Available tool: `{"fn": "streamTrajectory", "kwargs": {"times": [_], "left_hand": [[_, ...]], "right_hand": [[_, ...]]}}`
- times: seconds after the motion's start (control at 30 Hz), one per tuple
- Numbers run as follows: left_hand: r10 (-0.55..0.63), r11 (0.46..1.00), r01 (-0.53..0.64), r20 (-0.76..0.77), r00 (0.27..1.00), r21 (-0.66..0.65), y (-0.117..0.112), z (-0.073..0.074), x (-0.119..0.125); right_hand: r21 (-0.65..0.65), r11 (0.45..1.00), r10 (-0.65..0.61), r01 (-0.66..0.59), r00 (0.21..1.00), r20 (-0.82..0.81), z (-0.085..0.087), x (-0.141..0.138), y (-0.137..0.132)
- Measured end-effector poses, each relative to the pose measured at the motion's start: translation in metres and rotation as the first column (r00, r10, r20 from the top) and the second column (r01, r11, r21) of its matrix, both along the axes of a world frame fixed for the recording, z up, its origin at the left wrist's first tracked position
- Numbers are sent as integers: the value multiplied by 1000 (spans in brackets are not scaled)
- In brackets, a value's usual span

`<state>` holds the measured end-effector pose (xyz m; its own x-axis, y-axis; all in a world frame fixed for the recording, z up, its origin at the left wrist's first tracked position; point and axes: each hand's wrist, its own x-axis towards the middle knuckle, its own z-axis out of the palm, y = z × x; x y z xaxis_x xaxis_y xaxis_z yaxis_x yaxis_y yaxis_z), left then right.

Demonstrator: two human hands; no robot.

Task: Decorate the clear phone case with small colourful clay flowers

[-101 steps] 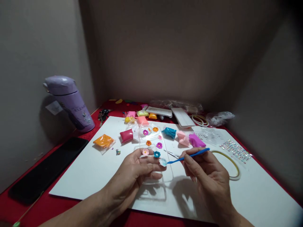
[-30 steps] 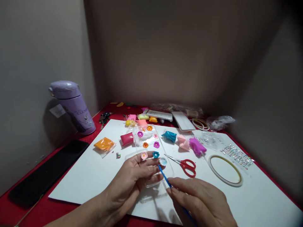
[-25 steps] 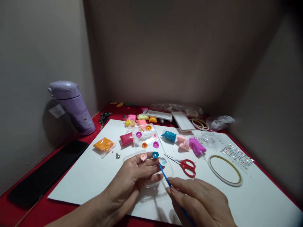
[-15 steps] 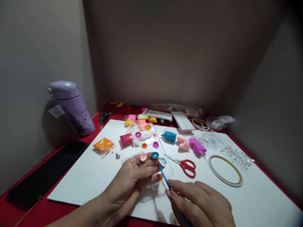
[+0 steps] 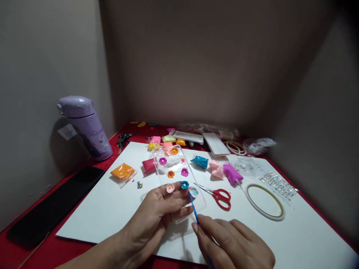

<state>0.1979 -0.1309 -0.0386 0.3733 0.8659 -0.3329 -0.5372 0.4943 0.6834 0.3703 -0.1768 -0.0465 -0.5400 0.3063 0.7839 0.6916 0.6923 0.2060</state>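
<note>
My left hand point(image 5: 159, 213) grips the near end of a clear phone case point(image 5: 179, 177) held above the white sheet point(image 5: 112, 201). Several small clay flowers dot the case, among them a blue one point(image 5: 184, 185) and a pale blue one point(image 5: 193, 192). My right hand point(image 5: 230, 243) pinches a thin blue sculpting tool point(image 5: 194, 207), whose tip rests at the pale blue flower.
Red-handled scissors point(image 5: 221, 196) and a tape ring point(image 5: 265, 201) lie to the right. Coloured clay packets point(image 5: 123, 171) sit behind the case, a rhinestone sticker sheet point(image 5: 277, 184) at far right. A lilac flask point(image 5: 84, 127) and a black phone point(image 5: 53, 207) stand on the red table at left.
My right hand swung from the right side to below the case, so the tool now points up and away from me at the pale blue flower. The scissors became visible.
</note>
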Motion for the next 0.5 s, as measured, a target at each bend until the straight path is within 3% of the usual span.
{"fn": "streamTrajectory", "kwargs": {"times": [0.5], "left_hand": [[-13, 1000, 13, -9, 1000, 2, -2, 3, 1]], "right_hand": [[68, 997, -19, 22, 999, -51, -8, -5, 3]]}}
